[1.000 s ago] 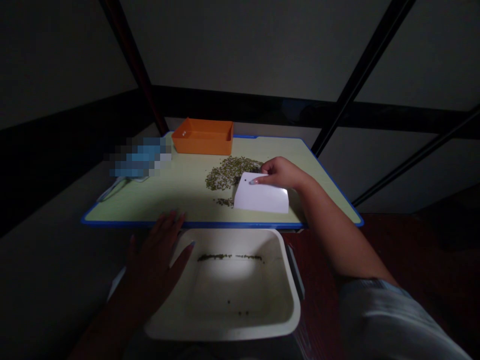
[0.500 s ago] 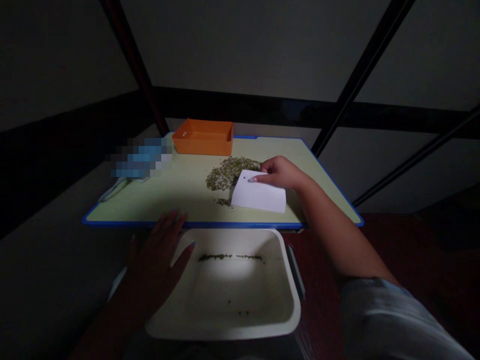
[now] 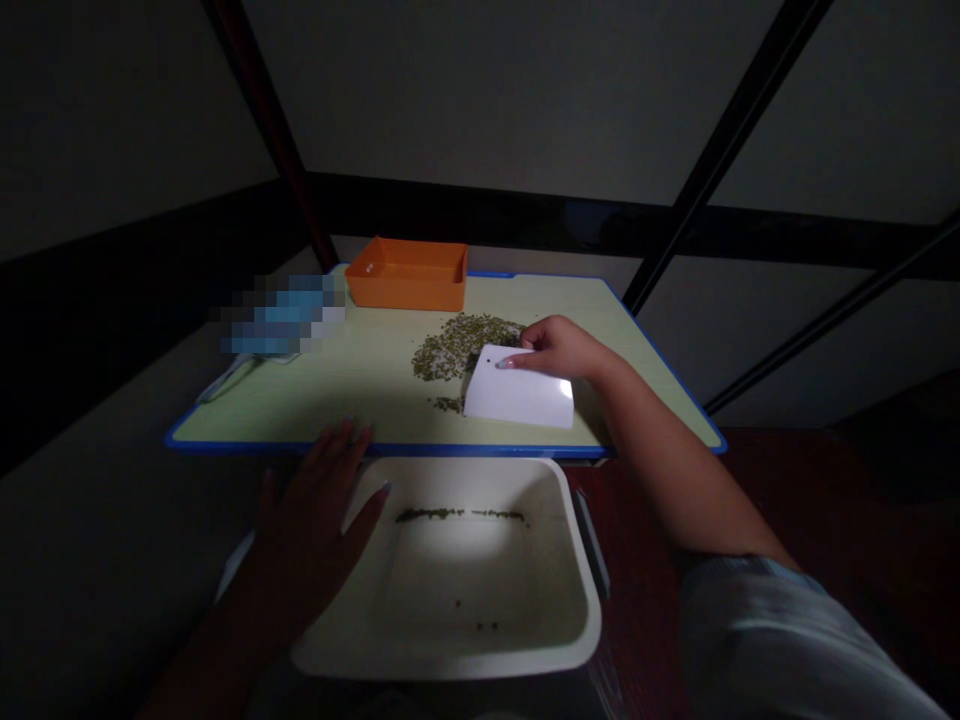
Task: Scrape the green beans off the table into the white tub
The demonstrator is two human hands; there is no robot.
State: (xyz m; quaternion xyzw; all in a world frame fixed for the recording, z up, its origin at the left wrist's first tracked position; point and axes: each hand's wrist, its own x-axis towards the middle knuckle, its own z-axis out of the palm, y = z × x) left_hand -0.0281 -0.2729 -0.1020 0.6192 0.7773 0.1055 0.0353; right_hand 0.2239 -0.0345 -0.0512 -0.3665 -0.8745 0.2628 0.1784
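My right hand (image 3: 559,350) pinches the top of a white plastic scraper (image 3: 519,392), thumb on its near face near a small hole. The scraper is tilted over the pale green tabletop (image 3: 337,405). Behind and left of it spread small green beans (image 3: 457,345), with a few more (image 3: 448,404) by its left edge. My left hand (image 3: 319,515) rests with fingers apart over the left rim of a white basin (image 3: 559,655), its fingertips at the blue table edge. A line of beans lies along the basin's far bottom edge, and a few sit nearer.
An orange tray (image 3: 409,292) stands at the table's back left. Left of it lies a blurred blue object (image 3: 289,315) with a pale strap or cable (image 3: 225,380). Panelled walls rise behind the table, and a dark red floor (image 3: 787,480) shows at right.
The scraper has shifted slightly left and its tilt has varied a little in my right hand. My left hand, the beans and the basin look the same.
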